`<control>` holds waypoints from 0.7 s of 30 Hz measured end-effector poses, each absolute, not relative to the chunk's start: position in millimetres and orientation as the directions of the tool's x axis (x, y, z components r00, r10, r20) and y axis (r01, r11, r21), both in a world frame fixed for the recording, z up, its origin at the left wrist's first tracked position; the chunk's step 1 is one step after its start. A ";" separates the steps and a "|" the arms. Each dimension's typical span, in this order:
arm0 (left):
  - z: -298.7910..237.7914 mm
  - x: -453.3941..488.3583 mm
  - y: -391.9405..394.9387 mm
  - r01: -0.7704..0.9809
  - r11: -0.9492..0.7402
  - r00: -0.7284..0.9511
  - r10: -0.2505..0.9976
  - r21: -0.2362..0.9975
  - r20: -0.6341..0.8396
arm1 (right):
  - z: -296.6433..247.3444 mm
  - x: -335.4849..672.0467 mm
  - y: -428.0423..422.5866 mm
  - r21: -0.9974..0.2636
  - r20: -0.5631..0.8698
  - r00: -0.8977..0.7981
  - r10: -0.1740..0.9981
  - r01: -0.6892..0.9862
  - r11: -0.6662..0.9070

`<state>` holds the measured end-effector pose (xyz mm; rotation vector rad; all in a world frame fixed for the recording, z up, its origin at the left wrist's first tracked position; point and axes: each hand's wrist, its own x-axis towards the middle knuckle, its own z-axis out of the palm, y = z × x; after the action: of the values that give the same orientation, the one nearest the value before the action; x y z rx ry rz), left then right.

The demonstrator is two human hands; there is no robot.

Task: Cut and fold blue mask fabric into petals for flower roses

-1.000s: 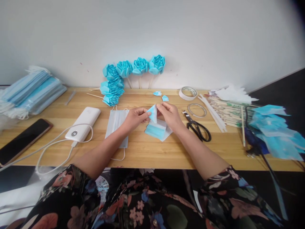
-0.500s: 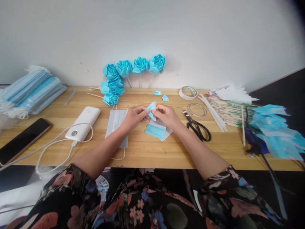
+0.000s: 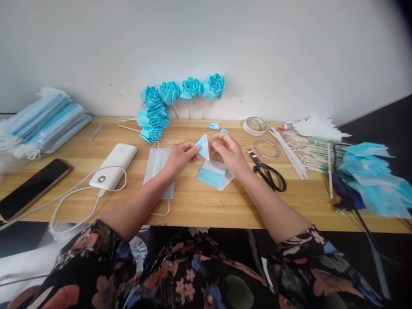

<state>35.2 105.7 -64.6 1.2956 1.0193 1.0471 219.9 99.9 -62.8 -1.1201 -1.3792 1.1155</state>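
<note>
Between thumb and fingers, my left hand (image 3: pixel 184 157) pinches a folded blue-and-white piece of mask fabric (image 3: pixel 203 148), roughly triangular, above the table. My right hand (image 3: pixel 228 151) is just right of it, fingers curved and apart, with nothing seen in them. Below lie cut pieces of blue and white fabric (image 3: pixel 210 177). A whole face mask (image 3: pixel 157 165) is flat on the table, partly behind my left forearm. Two small blue folded pieces lie farther back; one folded piece (image 3: pixel 213 126) shows fully, the other is mostly hidden by my right hand.
Blue fabric flowers (image 3: pixel 191 89) on sticks lean at the wall. Scissors (image 3: pixel 268 174), tape rolls (image 3: pixel 255 126), white strips (image 3: pixel 291 154), wooden sticks (image 3: pixel 310 150) and blue fabric (image 3: pixel 380 184) are right. Left are a power bank (image 3: pixel 114 165), a phone (image 3: pixel 35 189) and stacked masks (image 3: pixel 48 122).
My right hand has let go of the folded fabric piece and moved slightly right, its fingers opening. The left hand still holds the piece, now tilted differently.
</note>
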 end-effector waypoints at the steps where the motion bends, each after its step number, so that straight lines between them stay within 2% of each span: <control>1: -65.4 34.8 106.6 -0.047 0.020 0.226 0.974 0.999 -0.008 | -62.9 220.4 100.3 -0.981 0.165 -0.072 0.984 0.093 0.171; 7: -67.1 33.2 109.5 -0.195 0.121 0.236 0.969 0.973 -0.074 | -62.6 221.1 100.4 -0.864 0.367 -0.121 0.922 0.324 0.386; 12: -66.2 33.5 108.3 -0.231 0.138 0.243 0.967 0.963 -0.080 | -65.4 222.4 100.0 -0.690 0.523 -0.234 0.819 0.447 0.569; 16: -66.2 34.2 107.6 -0.248 0.141 0.250 0.965 0.959 -0.077 | -66.0 223.9 100.8 -0.579 0.561 -0.329 0.760 0.500 0.644; 21: -66.1 34.4 107.4 -0.222 0.115 0.239 0.969 0.968 -0.060 | -66.8 225.0 102.1 -0.603 0.555 -0.339 0.760 0.466 0.648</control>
<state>34.4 107.4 -66.1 1.0740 0.9103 1.0787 225.0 102.1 -66.8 -0.9565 -1.9969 0.4283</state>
